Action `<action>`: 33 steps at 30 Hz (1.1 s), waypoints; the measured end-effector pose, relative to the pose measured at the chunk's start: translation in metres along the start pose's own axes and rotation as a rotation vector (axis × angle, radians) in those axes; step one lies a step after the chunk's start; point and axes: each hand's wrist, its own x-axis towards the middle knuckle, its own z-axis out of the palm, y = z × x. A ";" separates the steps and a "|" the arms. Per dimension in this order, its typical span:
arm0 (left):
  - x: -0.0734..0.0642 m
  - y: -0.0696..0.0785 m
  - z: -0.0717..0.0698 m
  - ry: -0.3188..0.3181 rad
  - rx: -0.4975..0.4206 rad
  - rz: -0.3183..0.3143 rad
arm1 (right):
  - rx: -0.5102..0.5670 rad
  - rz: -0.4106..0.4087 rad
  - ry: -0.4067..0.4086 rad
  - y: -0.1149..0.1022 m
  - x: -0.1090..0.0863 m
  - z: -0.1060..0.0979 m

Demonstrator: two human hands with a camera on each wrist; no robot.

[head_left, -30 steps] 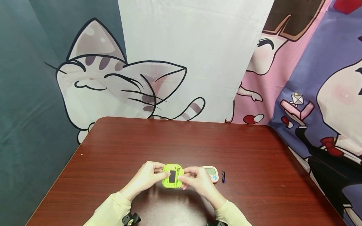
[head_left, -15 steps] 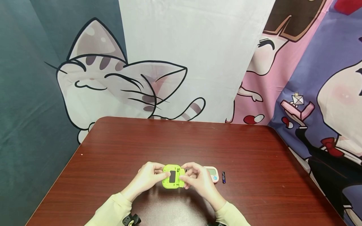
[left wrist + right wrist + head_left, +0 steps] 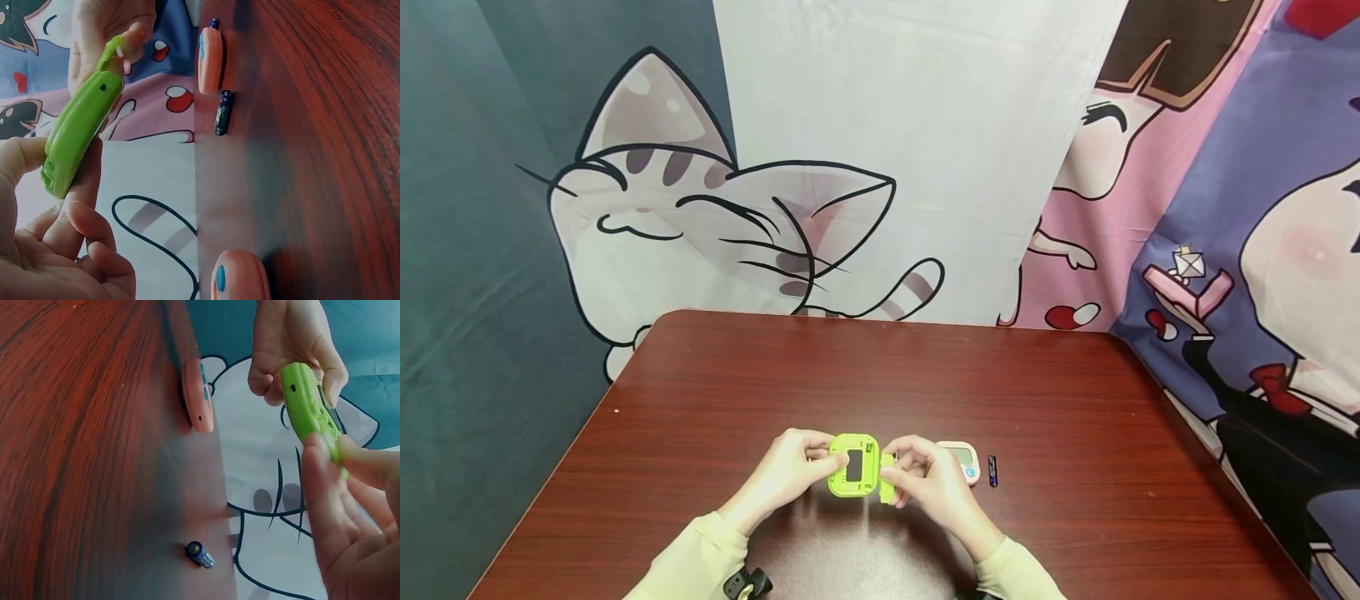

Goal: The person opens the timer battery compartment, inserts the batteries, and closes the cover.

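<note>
Pinching green case (image 3: 867, 468) in left hand (image 3: 788, 468), cover (image 3: 887, 489) in right hand (image 3: 931, 473) just beside case, likely cover removal; next probably calls for setting cover down.

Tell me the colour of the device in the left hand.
The device is mostly lime green; the head view shows it best.

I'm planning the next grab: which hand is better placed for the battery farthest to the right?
The right, I'd judge. The right hand is nearer the battery, though it pinches a small green piece it would likely set down first. The left hand is farther away and holds the green device.
</note>
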 end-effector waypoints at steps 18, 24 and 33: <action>-0.002 0.004 -0.001 0.001 0.008 -0.003 | -0.329 0.167 -0.252 0.020 -0.017 -0.001; 0.001 0.003 -0.001 -0.011 0.000 -0.013 | -0.440 0.158 -0.265 0.021 -0.016 -0.002; 0.000 0.003 0.000 -0.032 -0.043 -0.019 | -0.587 0.081 -0.219 0.022 -0.016 -0.003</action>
